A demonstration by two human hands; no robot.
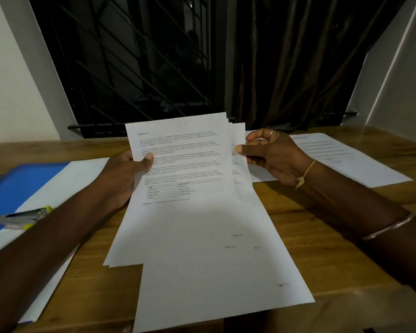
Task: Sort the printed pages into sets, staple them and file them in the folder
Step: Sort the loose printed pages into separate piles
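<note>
Several printed pages [197,236] hang fanned close to the person, their lower edges staggered above the wooden table [322,224]. The left hand [120,174] grips the left edge of the front sheets, thumb curled over the print and fingers behind. The right hand [276,157] pinches the right edge of the rear sheets between thumb and bent fingers. This looks like the sorting step, with the page marks being checked to decide which sheets belong together. The next move probably calls for drawing one sheet free without dragging its neighbours, then squaring the set. A yellow-and-grey stapler [22,218] lies at the left on white paper beside the blue folder [17,186], both untouched. Farther right, other printed sheets [341,157] lie flat on the table. Beyond stand a barred window [130,68] and a dark curtain [286,63].
</note>
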